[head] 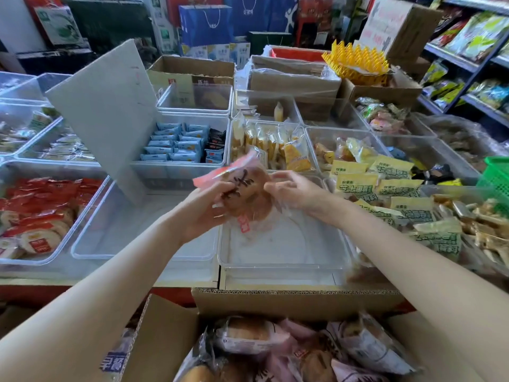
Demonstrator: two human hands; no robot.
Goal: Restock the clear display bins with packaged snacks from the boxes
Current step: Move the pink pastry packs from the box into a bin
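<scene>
While the left hand (205,208) grips the packaged bun (248,194) at frame centre and the right hand (289,188) pinches its wrapper edge above the clear bin (283,260), a slack pinch could drop it crooked or outside.

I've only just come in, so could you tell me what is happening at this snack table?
A person is restocking. Both hands, left hand and right hand, hold one packaged bun above a clear bin that looks empty. An open cardboard box of similar buns sits nearest the camera. The neighbouring bins already hold snacks.
</scene>
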